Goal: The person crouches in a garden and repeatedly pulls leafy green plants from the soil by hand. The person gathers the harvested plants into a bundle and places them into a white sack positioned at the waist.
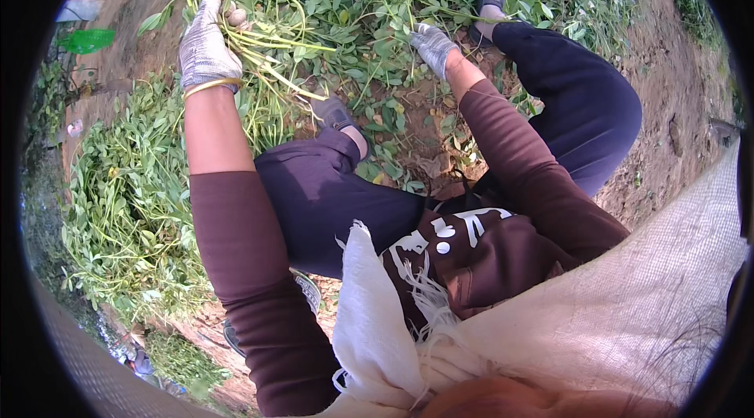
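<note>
My left hand, in a grey-white knitted glove with a yellow bangle at the wrist, is closed around a bunch of peanut stems. Pale pods show beside the fingers, and bare stem ends point to the right. My right hand, gloved alike, reaches into the leafy peanut plants lying between and beyond my feet. Its fingertips are closed on thin green stems, partly hidden by leaves.
A heap of peanut plants lies on my left. My shoes rest among leaves and soil. A green plastic object lies at far left. Behind my left arm, a container partly shows. A person is in the distance.
</note>
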`<state>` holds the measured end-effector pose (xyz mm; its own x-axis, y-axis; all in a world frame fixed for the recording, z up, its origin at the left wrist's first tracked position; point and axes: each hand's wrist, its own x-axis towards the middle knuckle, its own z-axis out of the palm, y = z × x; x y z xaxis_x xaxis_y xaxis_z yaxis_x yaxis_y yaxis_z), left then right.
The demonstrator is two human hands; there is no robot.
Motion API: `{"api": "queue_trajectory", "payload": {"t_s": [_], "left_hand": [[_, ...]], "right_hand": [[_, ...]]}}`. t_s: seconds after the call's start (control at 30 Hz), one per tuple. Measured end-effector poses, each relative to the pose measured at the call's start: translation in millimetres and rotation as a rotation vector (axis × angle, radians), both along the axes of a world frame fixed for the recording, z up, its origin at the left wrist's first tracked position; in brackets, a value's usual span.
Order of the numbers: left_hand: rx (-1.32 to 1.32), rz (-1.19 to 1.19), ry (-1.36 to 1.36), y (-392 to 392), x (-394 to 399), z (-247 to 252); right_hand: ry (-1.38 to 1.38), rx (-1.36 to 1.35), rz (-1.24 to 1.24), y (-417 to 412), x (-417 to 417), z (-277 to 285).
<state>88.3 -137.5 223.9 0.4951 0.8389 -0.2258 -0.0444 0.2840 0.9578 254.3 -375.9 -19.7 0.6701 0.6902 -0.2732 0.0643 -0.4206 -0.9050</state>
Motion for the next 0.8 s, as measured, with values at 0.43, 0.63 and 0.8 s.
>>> {"api": "queue_trajectory", "payload": {"t_s": [0.43,0.63,0.8], "left_hand": [[-0.171,-0.611,0.373,-37.7,-10.6,-32.5],[-0.31,-0.6,0.157,-61.5,-0.2,-27.7],[-0.236,-0.594,0.305,-70.4,-1.4,-22.4]], "right_hand": [[-0.222,0.622,0.263,19.7,-91.5,149.9],[-0.561,0.508,0.231,30.2,-93.8,150.4],[-0.691,0.288,0.269,25.0,-98.6,180.0]]}}
